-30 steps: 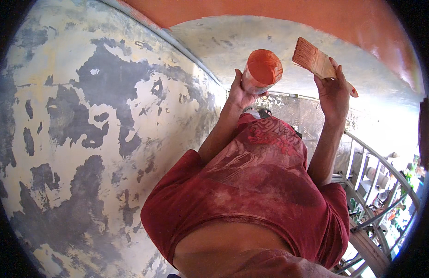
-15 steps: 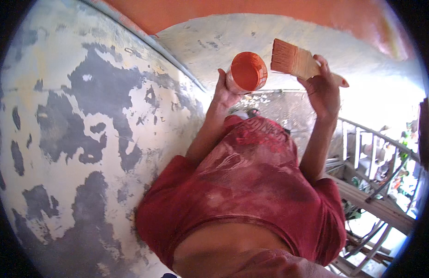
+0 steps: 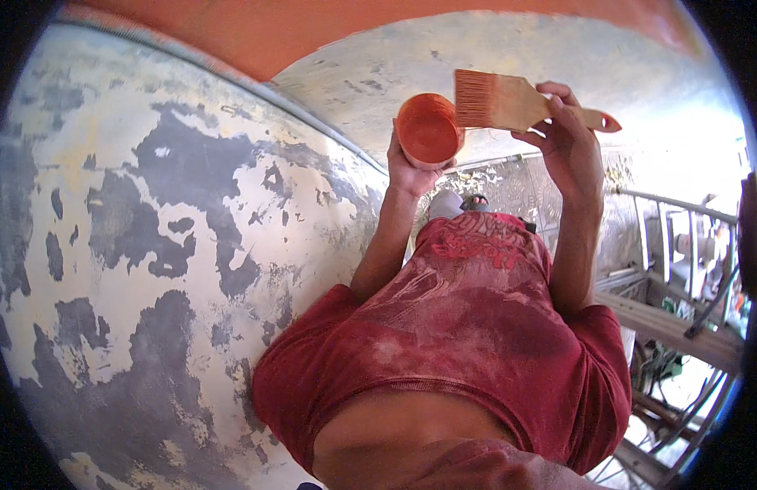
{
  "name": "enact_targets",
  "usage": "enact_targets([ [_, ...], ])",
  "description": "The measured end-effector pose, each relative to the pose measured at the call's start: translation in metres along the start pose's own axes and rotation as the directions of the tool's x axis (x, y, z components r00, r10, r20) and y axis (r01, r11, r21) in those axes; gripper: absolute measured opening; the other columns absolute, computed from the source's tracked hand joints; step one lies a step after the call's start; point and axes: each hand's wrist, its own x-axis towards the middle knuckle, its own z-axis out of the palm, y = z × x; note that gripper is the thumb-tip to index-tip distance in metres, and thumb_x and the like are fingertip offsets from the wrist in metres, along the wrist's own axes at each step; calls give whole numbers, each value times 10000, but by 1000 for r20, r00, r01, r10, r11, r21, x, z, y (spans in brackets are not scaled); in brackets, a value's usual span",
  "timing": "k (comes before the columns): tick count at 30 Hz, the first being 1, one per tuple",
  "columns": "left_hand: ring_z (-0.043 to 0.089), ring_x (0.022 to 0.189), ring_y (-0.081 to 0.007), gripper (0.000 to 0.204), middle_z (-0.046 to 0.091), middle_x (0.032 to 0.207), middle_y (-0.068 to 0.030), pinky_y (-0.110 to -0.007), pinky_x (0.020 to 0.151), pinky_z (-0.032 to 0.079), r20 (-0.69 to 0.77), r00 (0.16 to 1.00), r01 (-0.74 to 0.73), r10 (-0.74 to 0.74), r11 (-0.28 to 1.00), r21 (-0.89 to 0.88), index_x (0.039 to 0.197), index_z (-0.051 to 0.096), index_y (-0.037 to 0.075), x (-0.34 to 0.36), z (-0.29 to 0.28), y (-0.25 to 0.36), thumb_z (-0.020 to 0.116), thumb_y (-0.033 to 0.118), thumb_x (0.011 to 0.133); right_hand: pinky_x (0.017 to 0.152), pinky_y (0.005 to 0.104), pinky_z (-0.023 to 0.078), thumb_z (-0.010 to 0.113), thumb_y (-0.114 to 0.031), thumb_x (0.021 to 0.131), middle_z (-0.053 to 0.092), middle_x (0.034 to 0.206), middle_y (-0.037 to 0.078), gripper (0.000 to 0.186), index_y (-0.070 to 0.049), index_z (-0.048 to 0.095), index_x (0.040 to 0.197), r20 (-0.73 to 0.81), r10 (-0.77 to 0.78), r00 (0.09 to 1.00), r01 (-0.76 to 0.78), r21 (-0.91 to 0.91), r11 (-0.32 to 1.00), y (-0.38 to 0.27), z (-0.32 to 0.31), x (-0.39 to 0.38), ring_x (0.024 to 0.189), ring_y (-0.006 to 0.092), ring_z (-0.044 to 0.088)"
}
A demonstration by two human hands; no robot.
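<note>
Wide paintbrush [image 3: 505, 102] held level beside an orange-lined tub [image 3: 419, 106]

The brush is broad and flat, its bristles coated orange, its body pale tan, and its narrow grip ends in a small hole edged with red-orange. It is up in front of the person's chest, where the right hand [image 3: 573, 147] grasps it, fingers and thumb pinching near the neck and hiding part of the handle. Its long axis runs across the view, dipping slightly rightward: bristles point left to the tub, handle end right. The bristle tips meet the tub's rim in the picture; whether they touch cannot be told.

The left hand [image 3: 411, 175] grips the round tub from below and the side, its mouth facing the camera and orange paint inside. A patchy grey-and-cream wall [image 3: 272, 229] rises close on the left. Overhead, an orange-painted band [image 3: 313, 37] borders a pale curved surface [image 3: 411, 61]. A metal railing [image 3: 672, 208] stands at the right, beyond the right forearm.
</note>
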Motion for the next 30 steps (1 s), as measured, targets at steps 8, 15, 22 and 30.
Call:
enact_targets([
  [8, 464, 1283, -386, 728, 434, 1441, -148, -596, 975, 454, -188, 981, -23, 56, 984, 176, 1429, 398, 151, 1, 15, -22, 355, 671, 922, 673, 256, 542, 593, -105, 914, 640, 896, 66, 142, 11, 608, 996, 215, -231, 949, 314, -576, 755, -28, 49, -28, 785, 144, 643],
  [15, 456, 1295, -368, 691, 447, 1435, -138, -606, 989, 434, -350, 931, -26, 106, 974, 226, 1411, 429, 151, -3, 22, -46, 385, 637, 922, 666, 247, 475, 636, -93, 860, 628, 816, 18, 95, -18, 632, 919, 220, -189, 957, 287, -813, 506, -35, 68, -41, 767, 88, 594],
  [22, 480, 1278, -343, 630, 502, 1392, -125, -634, 983, 420, -219, 971, -67, 93, 990, 121, 1371, 477, 122, -2, 14, -57, 421, 569, 929, 633, 251, 466, 642, -96, 844, 632, 769, 17, 88, -35, 634, 906, 177, -127, 976, 211, -914, 346, -31, 66, -34, 715, 86, 588],
  [30, 503, 1269, -281, 626, 543, 1357, -112, -485, 1048, 416, -330, 938, -72, 105, 991, 113, 1353, 499, 90, -3, 24, -62, 389, 550, 943, 604, 369, 506, 630, -223, 854, 657, 707, 136, 171, -52, 626, 858, 195, -124, 973, 210, -970, 124, -4, 66, -23, 675, 258, 648],
])
